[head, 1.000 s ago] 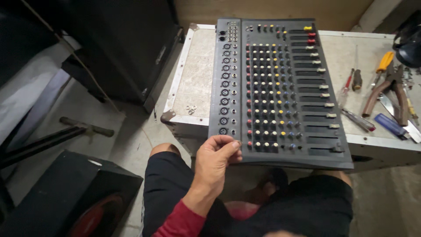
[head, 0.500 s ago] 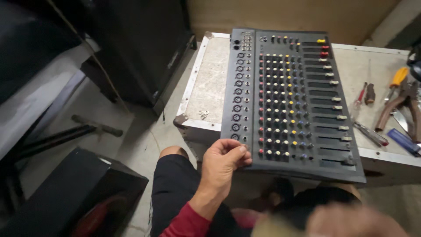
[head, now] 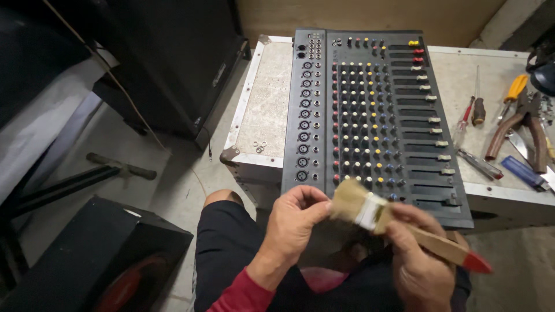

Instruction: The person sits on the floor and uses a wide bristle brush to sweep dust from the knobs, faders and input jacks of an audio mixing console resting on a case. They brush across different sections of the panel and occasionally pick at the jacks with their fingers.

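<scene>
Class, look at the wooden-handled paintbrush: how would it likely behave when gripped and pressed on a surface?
The paintbrush probably feels light: the right hand carries it alone. Its pale bristles, touched by the left hand, would likely bend and splay. The flat handle seems stiff and unlikely to roll.

My left hand [head: 292,222] is in front of me, low in the view, with the back of it turned up to my eyes. Its fingers [head: 309,199] are curled and the thumb is pressed toward them, so they close on something at the fingertips. The wrist is bent a little, and my left forearm goes down to the bottom edge, in a red sleeve. My right hand [head: 419,263] is lower and to the right, closed like a fist with the knuckles up. Both hands are near each other, almost touching.
</scene>
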{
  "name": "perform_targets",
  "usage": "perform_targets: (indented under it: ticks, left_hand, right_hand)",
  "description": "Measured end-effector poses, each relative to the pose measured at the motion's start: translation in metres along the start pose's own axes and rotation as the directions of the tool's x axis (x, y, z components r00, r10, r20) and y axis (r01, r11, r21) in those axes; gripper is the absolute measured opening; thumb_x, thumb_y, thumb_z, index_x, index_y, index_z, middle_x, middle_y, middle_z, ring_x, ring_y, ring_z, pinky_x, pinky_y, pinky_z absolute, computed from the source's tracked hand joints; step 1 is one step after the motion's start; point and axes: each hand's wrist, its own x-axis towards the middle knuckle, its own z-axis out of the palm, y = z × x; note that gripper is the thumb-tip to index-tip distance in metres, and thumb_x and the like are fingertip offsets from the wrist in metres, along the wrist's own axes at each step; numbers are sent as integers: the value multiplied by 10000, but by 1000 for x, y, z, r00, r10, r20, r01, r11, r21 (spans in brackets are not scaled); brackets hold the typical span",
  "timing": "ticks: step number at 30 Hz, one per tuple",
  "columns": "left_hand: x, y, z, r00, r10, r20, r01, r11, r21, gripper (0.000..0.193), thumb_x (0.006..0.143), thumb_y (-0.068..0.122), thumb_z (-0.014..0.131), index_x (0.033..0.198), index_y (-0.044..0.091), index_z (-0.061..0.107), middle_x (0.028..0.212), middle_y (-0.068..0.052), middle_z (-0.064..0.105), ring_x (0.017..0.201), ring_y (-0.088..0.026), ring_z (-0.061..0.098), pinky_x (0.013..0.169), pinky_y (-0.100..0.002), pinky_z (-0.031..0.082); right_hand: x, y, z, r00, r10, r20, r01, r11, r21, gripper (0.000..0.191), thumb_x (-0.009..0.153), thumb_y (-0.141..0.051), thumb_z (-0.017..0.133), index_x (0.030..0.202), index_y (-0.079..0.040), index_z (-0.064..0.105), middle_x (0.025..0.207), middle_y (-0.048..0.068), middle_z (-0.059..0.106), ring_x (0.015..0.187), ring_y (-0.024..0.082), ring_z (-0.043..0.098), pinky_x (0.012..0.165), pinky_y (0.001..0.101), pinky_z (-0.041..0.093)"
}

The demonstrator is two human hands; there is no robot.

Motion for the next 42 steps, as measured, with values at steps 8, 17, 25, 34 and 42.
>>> perform_targets:
  ticks: [8, 17, 25, 34, 42]
  left_hand:
    - [4, 1, -4, 999, 2, -49, -2, 1000, 1, 166, 839, 23, 790, 959, 11, 675, 828, -33, 721, 722, -82, 651, 684, -217, 539]
    - [2, 2, -5, 1000, -5, -23, 6, 997, 71, 149, 879, 28, 742, 1016, -10, 697, 858, -31, 705, 720, -72, 623, 672, -218, 516]
    - [4, -3, -6, 998, 31, -50, -20, 978, 209, 199, 985, 89, 590, 1112, -12, 705, 855, -29, 672, 722, -76, 614, 694, -228, 539]
    - [11, -8, -8, 994, -16, -107, 24, 997, 78, 192, 980, 108, 641, 1092, -38, 696, 829, -42, 680, 716, -97, 646, 681, -265, 590]
    - [8, -3, -5, 995, -69, -74, 72, 997, 36, 149, 961, 85, 659, 1049, -30, 692, 866, -48, 718, 742, -108, 676, 708, -241, 574]
  right_hand:
    - [5, -30, 0, 974, 181, 139, -222, 891, 397, 292, 908, -49, 656, 1181, 54, 668, 1039, 196, 719, 960, 279, 707, 907, 386, 562]
    - [8, -13, 7, 984, -47, -173, 61, 995, 79, 250, 1063, -43, 548, 1298, 34, 589, 1194, 181, 652, 1058, 288, 676, 915, 424, 584]
    - [9, -10, 9, 983, 154, -96, -124, 957, 261, 259, 1060, -101, 528, 1289, 13, 569, 1160, 187, 662, 1003, 307, 689, 850, 461, 602]
    - [7, 2, 7, 982, 190, 16, -185, 929, 321, 295, 1044, -114, 562, 1302, 25, 587, 1128, 191, 678, 960, 314, 687, 824, 455, 580]
    - [3, 10, -7, 955, 281, 97, -297, 896, 331, 254, 987, -48, 575, 1207, 71, 615, 1059, 183, 677, 995, 282, 677, 958, 429, 537]
